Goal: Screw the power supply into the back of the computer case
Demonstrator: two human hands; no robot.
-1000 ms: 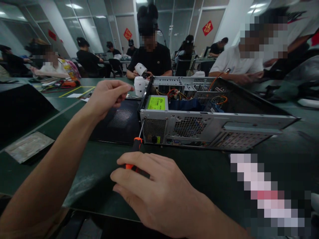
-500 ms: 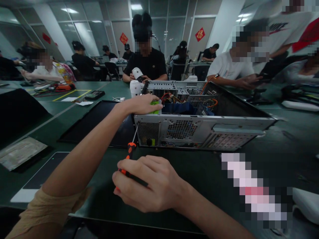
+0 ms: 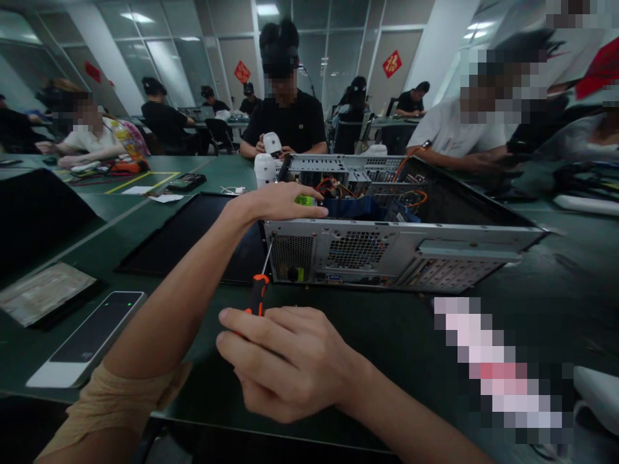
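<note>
An open computer case (image 3: 401, 238) lies on its side, its perforated metal back panel facing me. My right hand (image 3: 290, 364) is closed round an orange and black screwdriver (image 3: 260, 293). The shaft slants up to the panel's left edge, and its tip meets the metal near a corner screw too small to make out. Stretched over the case's near left corner, my left hand (image 3: 285, 201) lies with fingers extended on the power supply, whose green label (image 3: 304, 200) shows beneath them. Coloured wires (image 3: 333, 187) and a blue part (image 3: 355, 207) sit inside the case.
A black side panel (image 3: 193, 238) lies left of the case. Nearer me are a flat metal drive (image 3: 46, 293) and a white-edged device with a dark screen (image 3: 91, 335). Across the table a person (image 3: 290, 116) handles a white device. A pixelated strip (image 3: 498, 361) covers something at right.
My right hand has turned a little round the screwdriver handle, covering more of its lower end. My left fingers reach slightly farther right. The whole view has shifted slightly.
</note>
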